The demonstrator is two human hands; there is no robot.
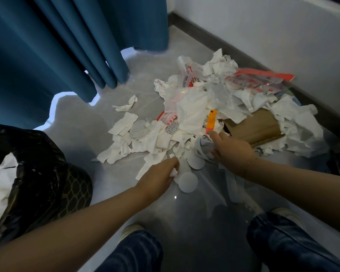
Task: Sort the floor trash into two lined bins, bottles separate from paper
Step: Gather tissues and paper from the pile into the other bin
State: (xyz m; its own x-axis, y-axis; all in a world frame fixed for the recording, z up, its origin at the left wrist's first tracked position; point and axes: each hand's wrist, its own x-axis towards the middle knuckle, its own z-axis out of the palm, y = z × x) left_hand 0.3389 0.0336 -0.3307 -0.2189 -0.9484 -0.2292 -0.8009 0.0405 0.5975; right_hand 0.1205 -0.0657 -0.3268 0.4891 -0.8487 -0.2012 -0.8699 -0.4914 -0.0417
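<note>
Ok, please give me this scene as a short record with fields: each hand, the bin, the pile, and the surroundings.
left hand: pinches a small white paper scrap at the near edge of the pile
right hand: grips crumpled grey-white paper
bin: at left, black liner, white paper already inside
pile: tissues, plastic wrappers, brown cardboard, round white discs
bottles: none clearly visible
surroundings: grey floor, blue curtain, white wall
</note>
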